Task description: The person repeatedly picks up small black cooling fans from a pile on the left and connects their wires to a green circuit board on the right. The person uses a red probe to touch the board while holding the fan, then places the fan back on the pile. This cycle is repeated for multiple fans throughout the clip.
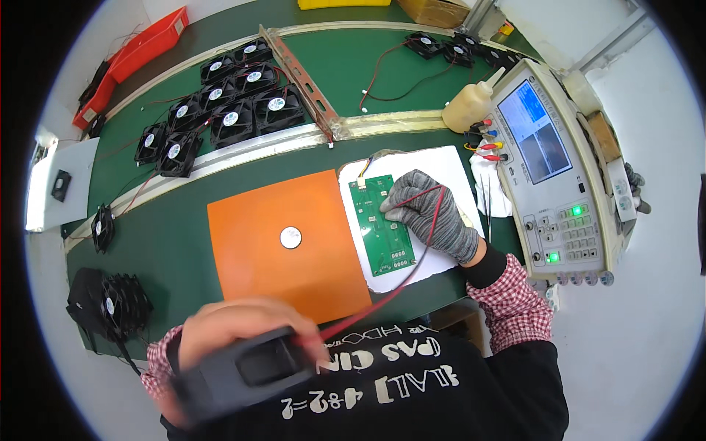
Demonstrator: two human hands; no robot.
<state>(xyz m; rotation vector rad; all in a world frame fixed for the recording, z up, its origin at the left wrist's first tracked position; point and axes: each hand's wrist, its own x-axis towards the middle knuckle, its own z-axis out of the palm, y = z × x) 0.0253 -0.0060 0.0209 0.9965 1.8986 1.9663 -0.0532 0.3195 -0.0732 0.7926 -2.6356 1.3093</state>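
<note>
In the head view, the gloved right hand [430, 213] presses red and black wire ends onto the green rectangular circuit board [381, 224] lying on a white sheet near the bench's [184, 242] right edge. The bare left hand [235, 331] has its grip closed around a black square cooling fan [246, 367] at the near edge, so the joining looks under way, with many fans waiting.

bright even overhead light, soft faint shadows, glare on the tester screen [535, 131], fisheye bending with dark corners, motion blur on the left hand [235, 345]
</note>
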